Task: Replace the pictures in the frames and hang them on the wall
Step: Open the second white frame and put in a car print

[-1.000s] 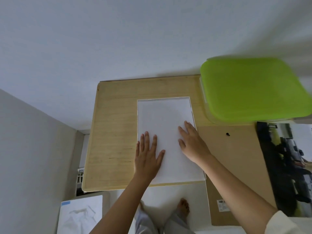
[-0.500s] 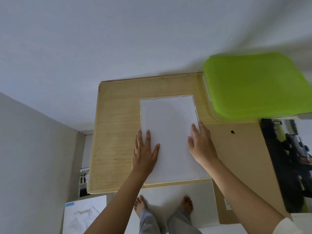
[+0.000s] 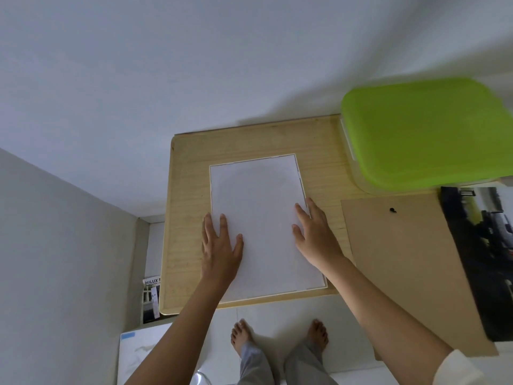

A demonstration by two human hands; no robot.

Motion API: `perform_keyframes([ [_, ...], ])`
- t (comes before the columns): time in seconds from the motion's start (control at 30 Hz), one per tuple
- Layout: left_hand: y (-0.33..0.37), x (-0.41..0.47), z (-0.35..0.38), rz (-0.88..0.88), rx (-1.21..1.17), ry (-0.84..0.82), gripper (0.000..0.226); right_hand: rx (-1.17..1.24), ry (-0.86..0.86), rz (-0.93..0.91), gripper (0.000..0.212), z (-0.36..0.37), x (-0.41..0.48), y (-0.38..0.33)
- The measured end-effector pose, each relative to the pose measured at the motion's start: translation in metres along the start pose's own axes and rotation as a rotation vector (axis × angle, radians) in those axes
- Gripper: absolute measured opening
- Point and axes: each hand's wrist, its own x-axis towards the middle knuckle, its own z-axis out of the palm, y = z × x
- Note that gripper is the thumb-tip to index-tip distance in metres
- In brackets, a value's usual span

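Your table [image 3: 188,218] fills the middle of the frame. A green box [image 3: 422,134] sits at the upper right, clear of the work. The brown board [image 3: 402,259] lies at right, probably set aside so the frame is open for the swap. The white sheet [image 3: 258,207] lies at centre, inside a thin pale rim that looks like the frame. A dark print [image 3: 477,259] lies at the far right edge. Your left hand [image 3: 219,248] lies flat on the sheet's left edge and your right hand [image 3: 316,237] on its right edge. The fingers of both are straight and grip nothing, so I judge you are seating the sheet square. A small hook [image 3: 392,210] sits on the board.

Table [image 3: 188,218] w/ sheet [image 3: 258,207], backboard [image 3: 402,259], green-lid box [image 3: 424,132].
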Motion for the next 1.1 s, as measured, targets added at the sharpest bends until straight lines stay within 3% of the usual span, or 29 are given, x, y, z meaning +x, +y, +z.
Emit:
perform_keyframes([
  [0.2, 0.073, -0.010, 0.024, 0.283, 0.015, 0.045, 0.055, -0.033, 0.137, 0.058, 0.047, -0.037, -0.033, 0.058],
  [0.33, 0.149, -0.037, 0.066, 0.604, 0.010, -0.165, 0.053, -0.095, 0.122, 0.200, 0.050, -0.068, -0.073, 0.116],
  [0.43, 0.191, -0.056, 0.102, 0.713, 0.086, -0.299, 0.059, -0.128, 0.071, 0.278, 0.052, -0.083, -0.101, 0.147],
  [0.57, 0.203, -0.066, 0.120, 0.662, 0.195, -0.358, 0.079, -0.131, -0.018, 0.250, 0.053, -0.085, -0.117, 0.165],
  [0.7, 0.189, -0.066, 0.119, 0.649, 0.333, -0.290, 0.070, -0.183, -0.018, 0.183, 0.053, -0.076, -0.114, 0.162],
  [0.97, 0.170, -0.065, 0.105, 0.570, 0.235, -0.299, 0.087, -0.013, 0.062, 0.175, 0.046, -0.072, -0.103, 0.150],
  [1.1, 0.168, -0.072, 0.109, 0.497, 0.186, -0.241, 0.086, 0.005, 0.138, 0.297, 0.048, -0.084, -0.103, 0.166],
])
